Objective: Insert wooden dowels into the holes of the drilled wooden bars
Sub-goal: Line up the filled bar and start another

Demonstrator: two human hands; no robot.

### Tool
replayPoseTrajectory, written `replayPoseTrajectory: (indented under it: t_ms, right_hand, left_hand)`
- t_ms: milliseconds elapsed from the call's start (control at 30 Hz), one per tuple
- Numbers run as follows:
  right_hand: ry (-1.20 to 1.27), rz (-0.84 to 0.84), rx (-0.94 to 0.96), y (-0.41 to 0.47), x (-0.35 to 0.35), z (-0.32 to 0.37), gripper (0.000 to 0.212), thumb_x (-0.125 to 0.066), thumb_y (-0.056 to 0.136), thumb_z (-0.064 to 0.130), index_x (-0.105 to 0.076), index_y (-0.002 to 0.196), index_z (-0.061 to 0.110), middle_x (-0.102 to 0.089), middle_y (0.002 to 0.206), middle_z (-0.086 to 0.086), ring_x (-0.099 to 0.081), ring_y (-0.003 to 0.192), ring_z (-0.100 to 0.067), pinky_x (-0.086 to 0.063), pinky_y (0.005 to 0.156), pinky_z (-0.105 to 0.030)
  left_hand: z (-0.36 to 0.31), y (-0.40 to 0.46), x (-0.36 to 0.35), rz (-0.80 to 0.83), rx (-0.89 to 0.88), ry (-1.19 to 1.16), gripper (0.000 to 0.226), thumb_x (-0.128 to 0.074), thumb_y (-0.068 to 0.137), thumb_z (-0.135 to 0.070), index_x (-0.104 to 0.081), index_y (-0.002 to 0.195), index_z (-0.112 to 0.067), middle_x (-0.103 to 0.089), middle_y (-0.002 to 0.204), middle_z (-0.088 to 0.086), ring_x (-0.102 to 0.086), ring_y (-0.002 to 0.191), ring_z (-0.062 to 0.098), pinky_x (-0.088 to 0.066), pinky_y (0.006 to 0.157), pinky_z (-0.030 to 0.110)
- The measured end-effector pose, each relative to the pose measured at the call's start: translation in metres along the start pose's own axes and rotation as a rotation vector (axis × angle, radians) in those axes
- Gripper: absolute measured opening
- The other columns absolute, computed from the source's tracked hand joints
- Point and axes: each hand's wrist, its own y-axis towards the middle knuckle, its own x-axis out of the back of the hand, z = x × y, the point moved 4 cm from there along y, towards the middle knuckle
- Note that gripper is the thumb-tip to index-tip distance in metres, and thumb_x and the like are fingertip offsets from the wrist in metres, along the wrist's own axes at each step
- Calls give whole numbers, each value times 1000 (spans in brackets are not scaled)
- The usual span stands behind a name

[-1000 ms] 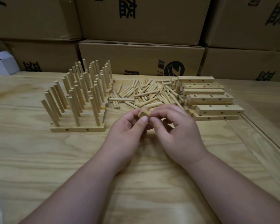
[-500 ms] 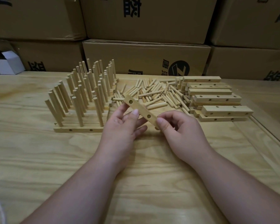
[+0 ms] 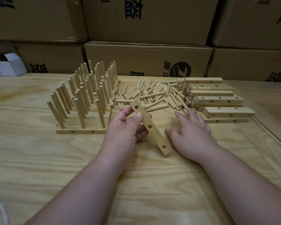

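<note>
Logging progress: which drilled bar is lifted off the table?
The empty bar the left hand grips, three holes showing; the other empty bars lie stacked at right.

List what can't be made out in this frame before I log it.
- Head view: the back face of the held bar is turned away; the left hand covers part of it.
- The right hand fingers are motion-blurred, so contact with the loose dowels is unclear.
- Rear pegged bars are screened by front dowels.
- Box lettering is cut off by the top edge.
</note>
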Motion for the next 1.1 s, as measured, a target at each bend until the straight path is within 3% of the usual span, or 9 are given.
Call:
replayPoseTrajectory:
  t_ms: [133, 333, 500, 733, 900, 1033, 1100]
  right_hand:
    - [-35, 3, -40, 0, 0, -1, 73, -36, 95, 67, -17, 158, 36, 1, 169, -7, 2, 155, -27, -6, 122, -48]
    - [-10, -88, -84, 0, 4, -2, 67, -44, 92, 61, -37, 151, 31, -23, 164, -7, -15, 150, -30, -18, 119, -48]
    - [-22, -72, -83, 1, 3, -3, 69, -43, 91, 61, -35, 153, 31, -18, 166, -6, -13, 150, -29, -16, 119, -49]
    - [-13, -89, -75, 1, 2, -3, 70, -43, 89, 62, -38, 151, 30, -26, 162, -2, -19, 147, -27, -20, 116, -48]
    - [-23, -63, -56, 3, 1, -4, 72, -41, 90, 62, -29, 155, 33, -10, 168, 5, -10, 151, -25, -16, 118, -50]
    - [-26, -84, -33, 3, 2, -4, 65, -42, 90, 62, -44, 146, 31, -27, 161, 4, -22, 145, -24, -23, 113, -49]
    - [-7, -91, -31, 3, 3, -4, 66, -42, 89, 62, -42, 148, 32, -24, 161, 4, -21, 146, -23, -23, 113, -49]
  left_hand:
    - [0, 0, 0, 6, 16, 17, 38, -54, 103, -15, -47, 141, -14, -79, 105, 8, -76, 95, 21, -61, 74, 28]
    - [0, 0, -1, 1, 24, 35, 39, -55, 103, -15, -47, 142, -13, -79, 104, 8, -77, 90, 17, -60, 70, 26]
    - [0, 0, 0, 0, 34, 51, 43, -55, 104, -16, -44, 145, -13, -79, 104, 8, -76, 89, 16, -58, 67, 24]
    - [0, -1, 0, 0, 39, 71, 42, -55, 103, -17, -46, 144, -14, -79, 104, 8, -76, 89, 16, -58, 67, 24]
    - [0, -2, 0, 0, 41, 86, 39, -55, 104, -18, -48, 142, -15, -79, 104, 8, -76, 88, 15, -57, 67, 24]
    - [0, -1, -1, -4, 44, 80, 39, -55, 103, -18, -48, 142, -15, -79, 103, 8, -76, 86, 14, -57, 67, 24]
    - [0, -1, -1, -5, 44, 77, 38, -55, 103, -17, -49, 141, -15, -79, 103, 8, -76, 85, 14, -57, 67, 24]
